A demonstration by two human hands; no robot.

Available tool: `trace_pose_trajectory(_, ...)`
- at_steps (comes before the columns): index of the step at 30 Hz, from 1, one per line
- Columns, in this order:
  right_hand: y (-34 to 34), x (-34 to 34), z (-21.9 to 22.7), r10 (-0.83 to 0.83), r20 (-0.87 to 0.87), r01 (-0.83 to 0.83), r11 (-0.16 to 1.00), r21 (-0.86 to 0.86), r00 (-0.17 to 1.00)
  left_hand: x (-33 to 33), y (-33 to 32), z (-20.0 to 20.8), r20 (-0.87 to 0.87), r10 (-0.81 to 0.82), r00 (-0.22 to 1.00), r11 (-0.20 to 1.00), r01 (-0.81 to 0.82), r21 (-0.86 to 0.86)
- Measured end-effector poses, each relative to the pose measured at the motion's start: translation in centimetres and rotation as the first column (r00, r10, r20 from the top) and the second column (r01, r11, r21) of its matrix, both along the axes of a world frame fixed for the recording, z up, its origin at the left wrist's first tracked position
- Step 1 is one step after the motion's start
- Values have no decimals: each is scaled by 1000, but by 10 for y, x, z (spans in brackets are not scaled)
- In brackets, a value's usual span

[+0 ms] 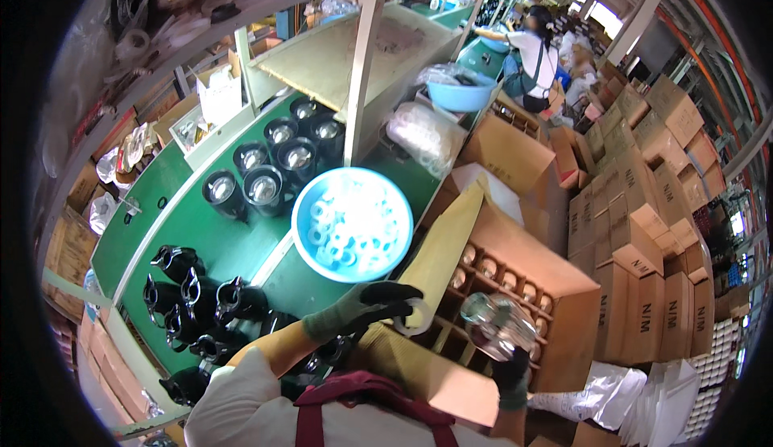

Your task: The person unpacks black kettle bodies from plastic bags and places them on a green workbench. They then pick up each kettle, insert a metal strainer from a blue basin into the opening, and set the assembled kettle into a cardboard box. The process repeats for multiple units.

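My left hand (366, 306), in a dark glove, pinches a white ring-shaped seal (416, 316) just below a blue bowl (304, 223) full of white rings. My right hand (510, 373), also gloved, grips a clear glass jar (499, 326) above an open cardboard box (564, 286) with dividers that hold more jars. Both hands are close together over the box's near flap.
Black-based jars (266, 185) stand upright on the green bench (201, 237); black lids (197, 302) lie by its near edge. Stacked cartons (644, 205) fill the right side. A shelf post (362, 68) rises behind the bowl. Another person (531, 56) works at the far bench.
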State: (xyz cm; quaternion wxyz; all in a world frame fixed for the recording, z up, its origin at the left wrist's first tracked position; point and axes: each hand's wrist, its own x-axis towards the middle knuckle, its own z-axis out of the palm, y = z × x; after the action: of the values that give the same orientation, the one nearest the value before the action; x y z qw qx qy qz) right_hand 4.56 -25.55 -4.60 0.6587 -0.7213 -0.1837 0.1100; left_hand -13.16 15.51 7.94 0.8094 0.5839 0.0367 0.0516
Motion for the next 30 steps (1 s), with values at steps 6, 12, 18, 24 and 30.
trace_pose_trajectory(6,123,-62,30,127,-336,-106,991,78,933,-34,13,-12,147,358,922,907,-381,181)
trace_pose_trajectory(12,156,-84,40,421,279,-299,871,-390,863,-89,15,16,238,519,821,712,-570,411)
trace_pose_trajectory(18,180,-85,4,419,739,-314,904,-289,527,-114,8,15,-51,536,843,842,-529,107)
trace_pose_trajectory(24,221,-118,23,430,714,-119,888,-443,552,-119,-6,2,248,718,651,493,-726,479)
trace_pose_trajectory(30,222,-117,-19,471,174,-434,875,-214,865,-112,-7,-18,432,485,760,461,-642,613)
